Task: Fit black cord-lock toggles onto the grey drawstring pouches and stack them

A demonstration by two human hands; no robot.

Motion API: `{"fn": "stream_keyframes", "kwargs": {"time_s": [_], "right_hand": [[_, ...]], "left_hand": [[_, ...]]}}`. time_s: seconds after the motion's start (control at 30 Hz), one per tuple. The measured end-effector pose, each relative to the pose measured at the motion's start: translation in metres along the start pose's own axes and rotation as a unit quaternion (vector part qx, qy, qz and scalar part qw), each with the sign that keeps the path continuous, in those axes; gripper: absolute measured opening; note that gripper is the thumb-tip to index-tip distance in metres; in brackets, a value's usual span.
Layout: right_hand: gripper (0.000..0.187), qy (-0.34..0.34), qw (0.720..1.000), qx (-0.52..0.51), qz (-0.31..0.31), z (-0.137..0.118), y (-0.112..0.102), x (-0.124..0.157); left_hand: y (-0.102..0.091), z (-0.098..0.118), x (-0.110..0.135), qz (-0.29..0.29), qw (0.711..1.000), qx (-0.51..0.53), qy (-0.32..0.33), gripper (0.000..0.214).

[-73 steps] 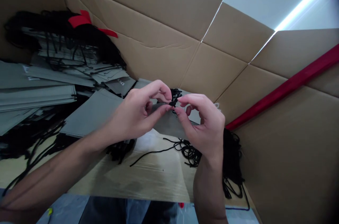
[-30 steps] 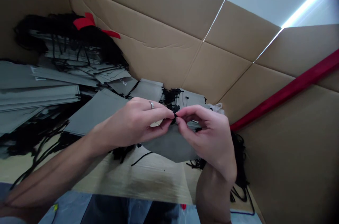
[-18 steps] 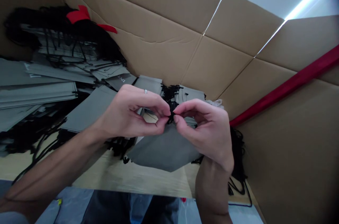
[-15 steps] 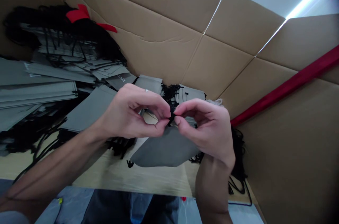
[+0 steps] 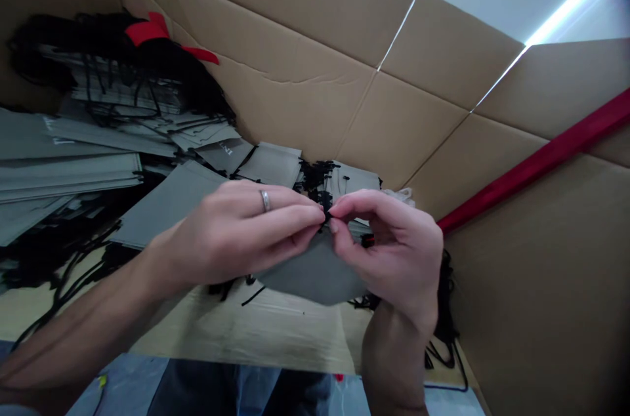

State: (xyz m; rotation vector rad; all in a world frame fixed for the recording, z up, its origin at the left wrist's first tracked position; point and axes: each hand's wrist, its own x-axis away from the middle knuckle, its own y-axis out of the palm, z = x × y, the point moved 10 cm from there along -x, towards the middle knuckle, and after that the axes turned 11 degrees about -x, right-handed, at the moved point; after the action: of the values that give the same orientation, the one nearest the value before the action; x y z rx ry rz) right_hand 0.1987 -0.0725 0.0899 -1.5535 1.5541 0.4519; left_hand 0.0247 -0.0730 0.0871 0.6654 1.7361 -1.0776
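Observation:
My left hand (image 5: 236,242), with a ring on one finger, and my right hand (image 5: 394,252) meet fingertip to fingertip above the cardboard surface. Together they pinch a short black cord (image 5: 325,216) at the top edge of a flat grey bag (image 5: 315,275), which hangs below my fingers. The cord's end is mostly hidden between thumbs and forefingers.
Flat grey bags (image 5: 69,166) are stacked at left, with tangled black cords and a red strip (image 5: 147,29) on top. More grey bags (image 5: 275,163) lie behind my hands. Loose black cords (image 5: 438,331) lie at right. Cardboard walls (image 5: 315,22) and a red bar (image 5: 536,160) enclose the space.
My hands have drawn closer and dropped slightly, my left fingers flattening out over the cord. The grey bag has swung a little under them.

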Motion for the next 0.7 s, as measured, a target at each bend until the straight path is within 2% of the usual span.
{"fn": "stream_keyframes", "kwargs": {"time_s": [0.17, 0.23, 0.33, 0.43, 0.53, 0.7], "right_hand": [[0.022, -0.088, 0.995, 0.052, 0.0, -0.027, 0.005, 0.002], [0.023, -0.117, 0.991, 0.059, 0.0, -0.034, 0.007, 0.001], [0.026, -0.142, 0.989, 0.049, -0.007, -0.037, 0.008, 0.001], [0.029, -0.145, 0.989, 0.012, -0.014, -0.033, 0.008, 0.001], [0.03, -0.125, 0.992, -0.029, -0.019, -0.025, 0.008, 0.001], [0.029, -0.104, 0.992, -0.072, -0.016, -0.015, 0.007, -0.001]], "left_hand": [[-0.002, 0.016, 0.011, -0.058, 0.998, -0.025, -0.005, 0.023], [-0.004, 0.016, 0.011, -0.048, 0.999, -0.023, -0.01, 0.022], [-0.008, 0.013, 0.006, -0.003, 1.0, -0.012, -0.002, 0.012], [-0.007, 0.007, -0.001, 0.028, 0.999, 0.022, -0.001, 0.011], [-0.005, -0.006, -0.004, 0.042, 0.995, 0.082, -0.036, 0.015], [0.009, -0.023, -0.005, 0.024, 0.962, 0.255, -0.093, 0.019]]}}
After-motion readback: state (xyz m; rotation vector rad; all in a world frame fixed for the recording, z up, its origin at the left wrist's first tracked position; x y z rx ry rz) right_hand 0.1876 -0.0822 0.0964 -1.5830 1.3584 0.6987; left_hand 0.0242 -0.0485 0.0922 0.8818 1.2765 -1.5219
